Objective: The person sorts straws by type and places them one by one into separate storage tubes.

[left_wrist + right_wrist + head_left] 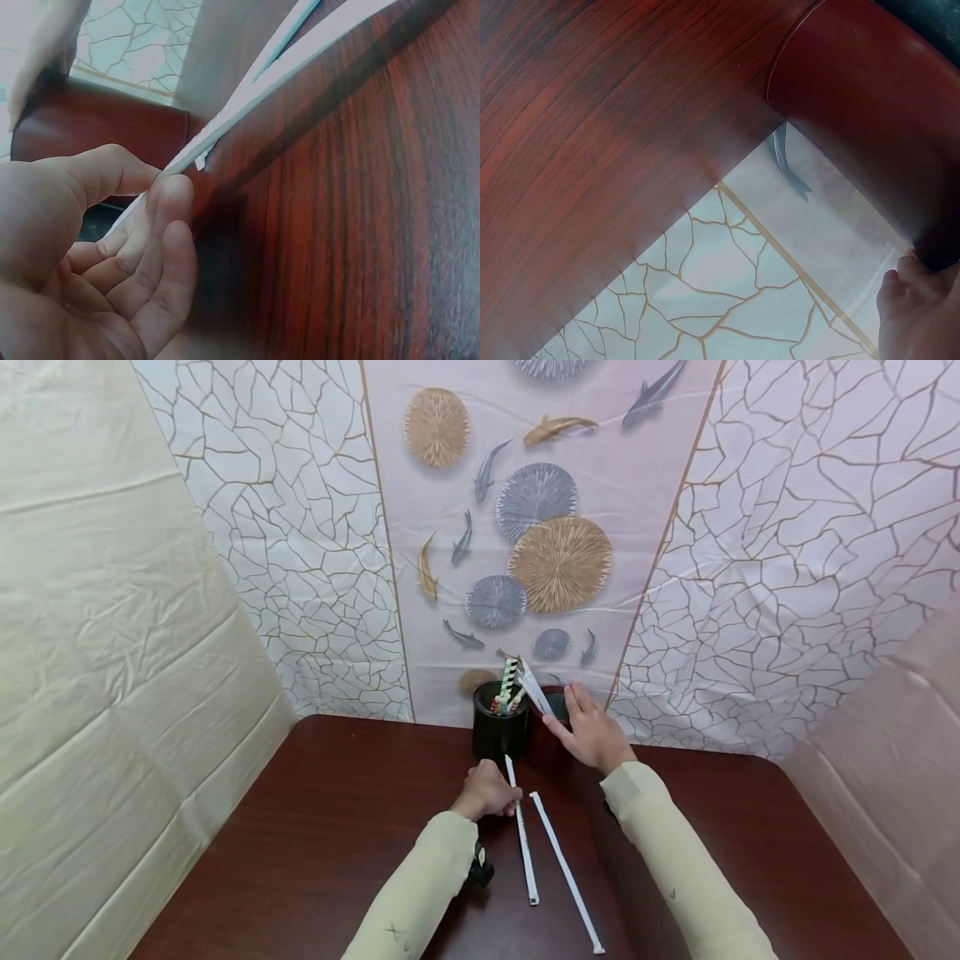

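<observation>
My left hand [489, 789] pinches a long white paper-wrapped straw [527, 852] between thumb and fingertips near its far end. In the left wrist view, the straw [262, 86] runs up from the fingertips across the wood. A second white wrapped straw [566, 870] lies slanting on the table to its right. At the back, my right hand [596, 733] grips the rim of a dark red cup [855, 97], thumb in front and fingers along the right side. White wrapped straws [534, 689] lean out of this cup.
A black cup [498, 737] with several striped straws [507, 681] stands just left of the red one. The dark wooden table [315, 852] ends at a patterned cloth backdrop [322, 635]. Pale cloth [97, 693] hangs at the left side.
</observation>
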{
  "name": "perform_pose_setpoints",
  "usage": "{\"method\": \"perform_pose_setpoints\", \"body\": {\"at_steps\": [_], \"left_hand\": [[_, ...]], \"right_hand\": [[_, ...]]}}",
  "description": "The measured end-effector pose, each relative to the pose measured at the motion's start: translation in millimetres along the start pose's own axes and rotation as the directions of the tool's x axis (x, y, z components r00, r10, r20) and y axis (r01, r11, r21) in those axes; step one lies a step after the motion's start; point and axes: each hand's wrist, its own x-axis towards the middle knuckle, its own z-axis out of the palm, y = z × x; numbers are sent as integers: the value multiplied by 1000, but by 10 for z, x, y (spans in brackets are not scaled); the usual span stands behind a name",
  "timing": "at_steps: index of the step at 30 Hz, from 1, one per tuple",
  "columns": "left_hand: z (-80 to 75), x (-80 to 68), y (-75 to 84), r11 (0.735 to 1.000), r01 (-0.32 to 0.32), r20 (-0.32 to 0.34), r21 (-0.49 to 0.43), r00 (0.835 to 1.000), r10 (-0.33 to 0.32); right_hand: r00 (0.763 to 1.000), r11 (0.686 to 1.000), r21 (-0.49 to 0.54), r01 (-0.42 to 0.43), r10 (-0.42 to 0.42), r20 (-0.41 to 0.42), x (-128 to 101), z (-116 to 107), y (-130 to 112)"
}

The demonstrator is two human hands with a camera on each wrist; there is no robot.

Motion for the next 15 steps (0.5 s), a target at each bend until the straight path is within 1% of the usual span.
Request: {"method": "perform_pose_setpoints", "body": {"at_steps": [3, 8, 15], "left_hand": [[-45, -11, 2, 1000, -6, 7, -20, 1000, 6], [-145, -60, -14, 996, -83, -12, -19, 997, 82], [-310, -104, -11, 981, -194, -55, 1, 979, 194]], "right_hand": [[1000, 1000, -1, -3, 3, 0, -1, -3, 4], [1000, 1000, -1, -3, 3, -1, 5, 3, 2], [1000, 1000, -1, -6, 6, -4, -1, -4, 1]]}}
